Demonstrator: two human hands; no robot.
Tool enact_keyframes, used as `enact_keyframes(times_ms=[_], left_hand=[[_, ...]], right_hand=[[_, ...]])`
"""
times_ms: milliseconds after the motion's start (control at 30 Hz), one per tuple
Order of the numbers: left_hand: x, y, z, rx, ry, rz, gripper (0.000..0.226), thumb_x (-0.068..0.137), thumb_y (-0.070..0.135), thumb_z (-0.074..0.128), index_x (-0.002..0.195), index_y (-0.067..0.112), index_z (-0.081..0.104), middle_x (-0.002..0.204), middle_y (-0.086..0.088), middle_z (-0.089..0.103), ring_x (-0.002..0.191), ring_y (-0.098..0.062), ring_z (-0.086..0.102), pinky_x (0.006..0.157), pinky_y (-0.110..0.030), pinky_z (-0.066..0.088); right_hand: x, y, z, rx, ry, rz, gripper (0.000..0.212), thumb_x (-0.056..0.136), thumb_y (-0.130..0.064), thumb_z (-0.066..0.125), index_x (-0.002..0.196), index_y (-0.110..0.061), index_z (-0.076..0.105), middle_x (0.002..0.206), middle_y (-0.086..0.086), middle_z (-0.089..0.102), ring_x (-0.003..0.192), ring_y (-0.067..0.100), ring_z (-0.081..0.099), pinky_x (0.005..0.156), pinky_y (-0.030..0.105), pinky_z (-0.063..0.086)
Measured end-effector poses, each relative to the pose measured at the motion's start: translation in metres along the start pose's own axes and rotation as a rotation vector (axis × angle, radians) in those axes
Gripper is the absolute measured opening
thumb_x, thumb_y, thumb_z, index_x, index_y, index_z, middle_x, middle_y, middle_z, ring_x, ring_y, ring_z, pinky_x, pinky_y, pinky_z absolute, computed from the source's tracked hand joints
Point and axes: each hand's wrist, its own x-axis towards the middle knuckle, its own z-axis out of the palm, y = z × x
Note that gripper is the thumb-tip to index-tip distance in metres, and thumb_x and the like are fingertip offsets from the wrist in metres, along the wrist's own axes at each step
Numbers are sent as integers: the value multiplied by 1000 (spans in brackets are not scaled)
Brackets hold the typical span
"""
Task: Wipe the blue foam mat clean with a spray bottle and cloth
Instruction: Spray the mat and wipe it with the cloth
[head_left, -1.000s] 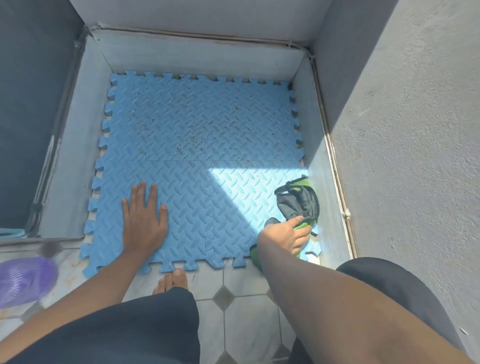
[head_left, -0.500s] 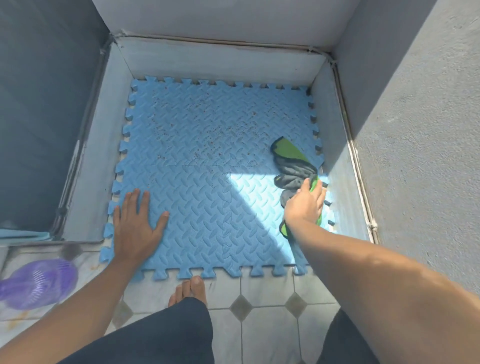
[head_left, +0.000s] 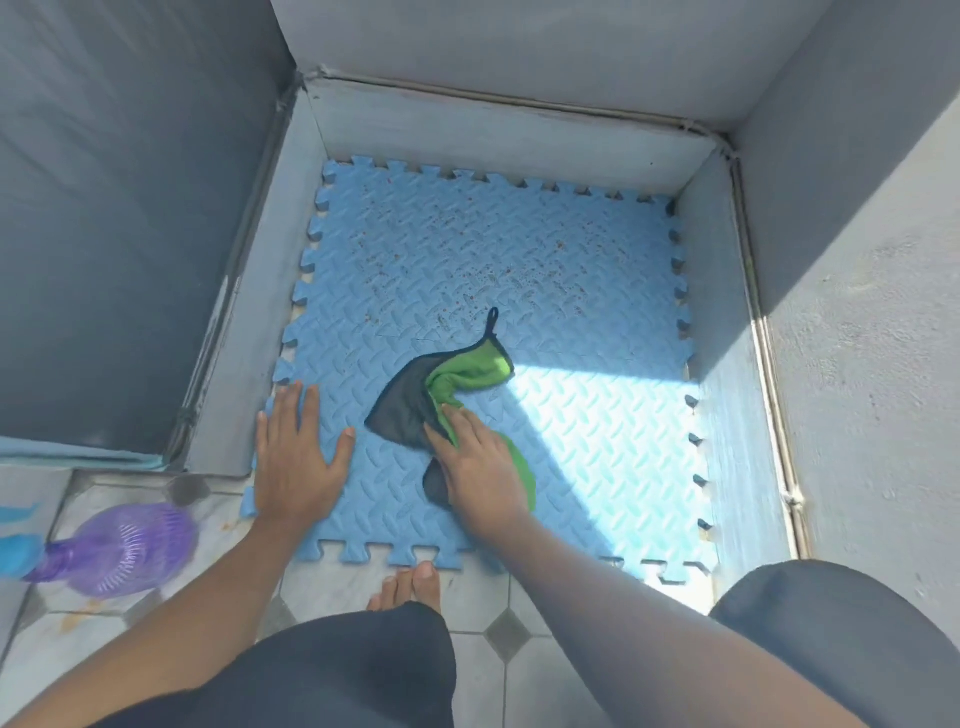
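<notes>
Many brown specks — blue mat (head_left: 597, 441)

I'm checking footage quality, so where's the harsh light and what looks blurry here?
Head view: hard sunlight washes out the near right part of the mat, the far part lies in shade; the purple bottle at left is smeared by blur; the cloth stays fairly sharp.
</notes>
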Motion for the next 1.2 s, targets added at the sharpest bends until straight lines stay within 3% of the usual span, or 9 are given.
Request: enact_keyframes(times_ms=[67,267,333,533,667,767,867,1033,1200], left_hand=[[0,1,-1,-11,7,-26,74,98,53,35,158,11,26,167,-10,20,156,-27,13,127,-50,9],[1,2,-2,-27,26,-30,74,97,52,37,158,10,27,166,-10,21,156,-28,14,127,-48,10],[2,2,0,-36,40,-35,74,96,50,40,156,9,30,165,-12,24,155,-29,18,127,-49,12],[1,2,1,-94,79,-52,72,97,45,43,154,3,32,163,-14,29,154,-30,23,126,-49,16],[-1,-1,2,-144,101,-102,71,96,37,44,154,-2,28,161,-19,31,152,-34,26,124,-49,23],[-2,-1,2,-143,113,-89,67,96,34,43,149,-5,35,158,-21,35,149,-36,31,121,-49,28],[-1,-1,1,-128,109,-109,63,95,32,45,146,-6,38,156,-21,37,148,-36,31,121,-49,28],[-1,0,0,-150,95,-115,64,95,31,46,148,-4,38,158,-19,36,150,-33,31,123,-46,26],[-2,-4,6,-154,123,-137,60,94,29,48,142,-7,46,152,-22,42,144,-37,40,122,-46,29]], right_hand=[[8,39,-15,14,31,140,54,88,-15,59,141,-22,56,155,6,43,139,32,43,104,44,48],[34,177,-84,5,145,975,60,92,-12,54,150,-15,41,156,14,32,143,33,28,112,50,36],[49,193,-93,20,108,1062,63,91,-14,55,152,-15,39,161,13,26,148,31,24,114,49,33],[97,76,-51,-51,139,491,49,99,-25,47,148,-18,46,151,19,41,137,38,41,107,46,40],[103,-21,-10,-14,-8,-33,48,99,-22,54,147,-17,51,153,16,45,142,38,40,114,51,38],[127,-17,-10,-96,-111,-357,49,98,-24,57,146,-20,52,154,11,45,143,33,40,113,49,39],[171,8,-22,-155,-116,-431,45,103,-28,49,148,-23,50,158,9,42,147,31,36,116,48,33],[220,-3,-27,-91,-4,-125,43,103,-21,47,146,-16,52,153,18,45,145,39,36,112,54,39],[181,-24,-3,-122,-181,-828,52,92,-21,57,144,-21,54,148,11,52,140,35,44,111,48,39]])
